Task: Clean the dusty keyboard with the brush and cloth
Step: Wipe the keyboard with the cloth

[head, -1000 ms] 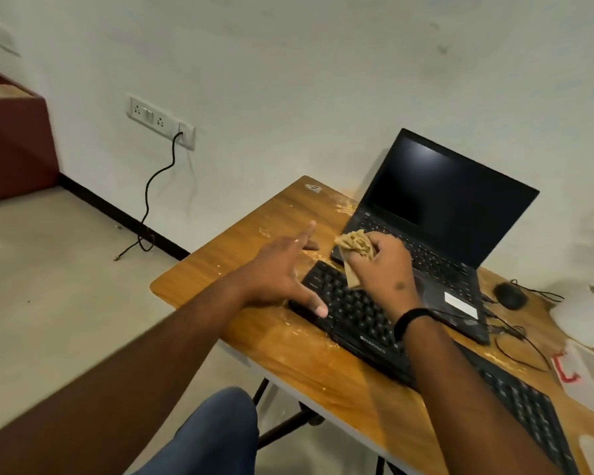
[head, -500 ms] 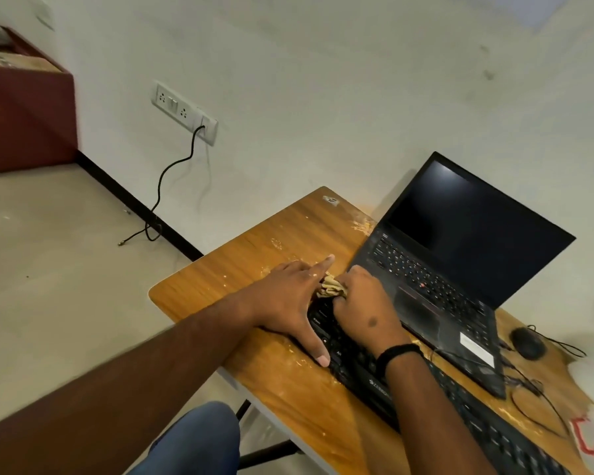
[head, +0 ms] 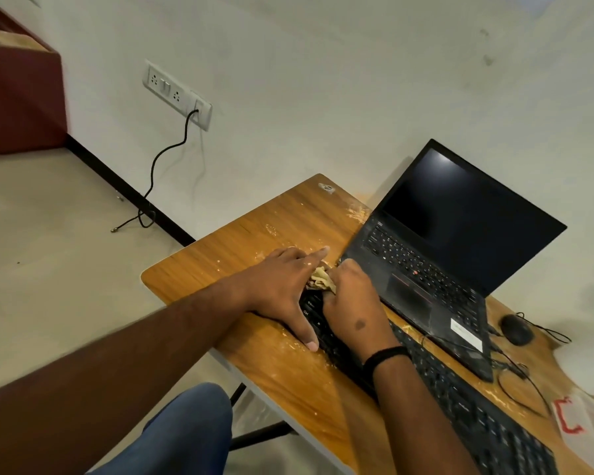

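Left end of keyboard (head: 460,402) hidden beneath both hands; its right end leaves the lower edge. Cloth (head: 319,281) mostly enclosed by right hand (head: 350,303). White container (head: 587,426), possibly plastic, cropped at right edge.

White wall (head: 323,80), maroon cabinet (head: 18,104)

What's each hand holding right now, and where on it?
The right hand grips the crumpled cloth, bunched under its fingers, against the keyboard's left end. The left hand holds nothing; it rests flat, bracing that end.
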A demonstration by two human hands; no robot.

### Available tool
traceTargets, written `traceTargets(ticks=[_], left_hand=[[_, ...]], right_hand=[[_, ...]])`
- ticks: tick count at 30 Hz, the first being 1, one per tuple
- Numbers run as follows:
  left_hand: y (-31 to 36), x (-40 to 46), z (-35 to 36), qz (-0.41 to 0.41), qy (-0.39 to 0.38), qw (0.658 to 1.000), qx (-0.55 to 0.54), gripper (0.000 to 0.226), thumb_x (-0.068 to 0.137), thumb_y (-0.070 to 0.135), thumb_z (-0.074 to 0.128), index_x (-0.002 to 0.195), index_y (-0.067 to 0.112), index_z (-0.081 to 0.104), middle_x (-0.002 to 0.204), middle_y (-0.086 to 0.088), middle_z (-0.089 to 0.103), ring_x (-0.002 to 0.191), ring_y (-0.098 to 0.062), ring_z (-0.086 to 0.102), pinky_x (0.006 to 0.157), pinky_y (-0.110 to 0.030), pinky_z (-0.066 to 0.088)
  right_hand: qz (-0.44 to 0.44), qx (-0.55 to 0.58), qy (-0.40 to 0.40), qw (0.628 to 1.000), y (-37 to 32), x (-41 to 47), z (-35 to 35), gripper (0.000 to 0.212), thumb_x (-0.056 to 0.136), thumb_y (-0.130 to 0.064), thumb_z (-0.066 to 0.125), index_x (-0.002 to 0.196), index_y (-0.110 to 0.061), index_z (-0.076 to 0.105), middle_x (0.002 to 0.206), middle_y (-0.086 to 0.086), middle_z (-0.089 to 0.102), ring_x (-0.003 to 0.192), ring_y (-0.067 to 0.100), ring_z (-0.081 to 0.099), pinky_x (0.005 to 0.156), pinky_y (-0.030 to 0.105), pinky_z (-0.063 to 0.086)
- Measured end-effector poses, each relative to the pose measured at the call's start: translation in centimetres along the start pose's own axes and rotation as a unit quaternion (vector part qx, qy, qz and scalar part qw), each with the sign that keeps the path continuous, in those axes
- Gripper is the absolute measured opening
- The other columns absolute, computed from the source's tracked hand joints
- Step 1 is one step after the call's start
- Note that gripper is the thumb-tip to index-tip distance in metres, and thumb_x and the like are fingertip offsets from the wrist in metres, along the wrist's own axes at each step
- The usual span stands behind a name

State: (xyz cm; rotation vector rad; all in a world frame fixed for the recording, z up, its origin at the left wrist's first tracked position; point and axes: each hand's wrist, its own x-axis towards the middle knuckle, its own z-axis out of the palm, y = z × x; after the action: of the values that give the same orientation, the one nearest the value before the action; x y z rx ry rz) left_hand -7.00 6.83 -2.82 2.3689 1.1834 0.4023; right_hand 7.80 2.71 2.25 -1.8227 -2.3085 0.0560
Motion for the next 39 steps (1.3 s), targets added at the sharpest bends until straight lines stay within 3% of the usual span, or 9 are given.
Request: traceTargets(ticks=[4, 9, 15, 20, 23, 25, 29, 35, 39], left_hand=[[-0.2, 0.2, 0.1, 0.001, -0.001, 1.0, 0.006, 0.151, 0.052, 0.076, 0.083, 0.16, 0.029, -0.01, 0.165, -0.002, 0.021, 0.151, -0.027, 0.011, 0.121, -0.042, 0.014], [0.0, 0.1, 0.0, -0.004, 0.006, 1.0, 0.0, 0.15, 0.051, 0.074, 0.086, 0.161, 0.029, -0.006, 0.162, -0.002, 0.025, 0.148, -0.025, 0.015, 0.119, -0.04, 0.016], [-0.8, 0.6, 0.7, -0.002, 0.014, 1.0, -0.001, 0.155, 0.043, 0.085, 0.078, 0.16, 0.031, -0.008, 0.162, 0.0, 0.027, 0.15, -0.027, 0.015, 0.124, -0.046, 0.013], [-0.2, 0.4, 0.1, -0.005, -0.007, 1.0, 0.008, 0.148, 0.054, 0.072, 0.085, 0.161, 0.027, -0.007, 0.165, -0.005, 0.019, 0.152, -0.029, 0.008, 0.121, -0.042, 0.01], [-0.3, 0.3, 0.1, -0.004, -0.002, 1.0, 0.005, 0.149, 0.052, 0.074, 0.085, 0.161, 0.029, -0.006, 0.165, -0.005, 0.021, 0.152, -0.03, 0.009, 0.121, -0.043, 0.01], [-0.5, 0.5, 0.3, -0.001, -0.001, 1.0, 0.003, 0.15, 0.049, 0.077, 0.084, 0.16, 0.029, -0.006, 0.163, -0.004, 0.024, 0.151, -0.03, 0.012, 0.122, -0.044, 0.01], [-1.2, 0.8, 0.9, 0.018, 0.012, 1.0, 0.004, 0.149, 0.043, 0.082, 0.069, 0.161, 0.026, -0.004, 0.159, -0.003, 0.034, 0.147, -0.027, 0.02, 0.121, -0.042, 0.011], [-1.2, 1.1, 0.9, 0.002, 0.001, 1.0, 0.01, 0.152, 0.044, 0.08, 0.083, 0.159, 0.032, -0.005, 0.161, -0.005, 0.028, 0.15, -0.031, 0.016, 0.123, -0.051, 0.015], [-1.0, 0.9, 0.6, -0.007, -0.005, 1.0, -0.001, 0.15, 0.046, 0.078, 0.084, 0.16, 0.033, -0.003, 0.163, -0.005, 0.023, 0.151, -0.03, 0.012, 0.123, -0.05, 0.015]], right_hand=[[-0.007, 0.008, -0.12, 0.993, 1.2, -0.2, -2.9, 0.013, 0.095, -0.01, 0.06, 0.084, -0.012, 0.067, 0.092, 0.0, 0.058, 0.077, 0.019, 0.059, 0.062, 0.028, 0.051], [0.105, 0.026, 0.044, 0.993, 1.7, 0.8, -2.6, 0.01, 0.096, -0.014, 0.062, 0.089, -0.013, 0.069, 0.088, 0.006, 0.067, 0.071, 0.016, 0.063, 0.061, 0.024, 0.052], [0.031, -0.032, 0.001, 0.999, -1.4, -1.5, 0.0, 0.011, 0.092, -0.005, 0.057, 0.099, -0.008, 0.066, 0.099, -0.001, 0.041, 0.083, 0.012, 0.045, 0.068, 0.02, 0.04], [0.022, 0.022, -0.099, 0.995, 0.3, -2.2, -3.6, 0.009, 0.093, -0.011, 0.064, 0.092, -0.011, 0.073, 0.09, -0.001, 0.058, 0.075, 0.01, 0.055, 0.06, 0.018, 0.046], [0.078, 0.014, 0.055, 0.995, 1.2, -1.4, -2.8, 0.018, 0.095, -0.016, 0.062, 0.078, -0.016, 0.066, 0.094, 0.003, 0.056, 0.078, 0.015, 0.056, 0.066, 0.027, 0.048], [0.075, 0.0, 0.093, 0.993, 0.2, -1.7, -0.9, 0.016, 0.096, -0.013, 0.057, 0.081, -0.013, 0.065, 0.097, 0.002, 0.053, 0.088, 0.016, 0.053, 0.073, 0.026, 0.046], [-0.016, 0.012, 0.051, 0.998, -1.4, -4.2, 1.3, 0.018, 0.092, -0.001, 0.054, 0.091, -0.014, 0.066, 0.093, -0.006, 0.041, 0.093, 0.01, 0.034, 0.072, 0.02, 0.03], [-0.049, 0.006, -0.09, 0.995, 0.8, -5.9, -2.7, 0.016, 0.097, -0.018, 0.06, 0.104, -0.026, 0.072, 0.095, -0.008, 0.049, 0.091, 0.011, 0.046, 0.07, 0.019, 0.037], [0.032, -0.042, 0.091, 0.994, 0.8, -5.1, -2.2, 0.019, 0.098, -0.016, 0.053, 0.108, -0.02, 0.069, 0.105, -0.003, 0.05, 0.101, 0.014, 0.045, 0.083, 0.025, 0.043]])
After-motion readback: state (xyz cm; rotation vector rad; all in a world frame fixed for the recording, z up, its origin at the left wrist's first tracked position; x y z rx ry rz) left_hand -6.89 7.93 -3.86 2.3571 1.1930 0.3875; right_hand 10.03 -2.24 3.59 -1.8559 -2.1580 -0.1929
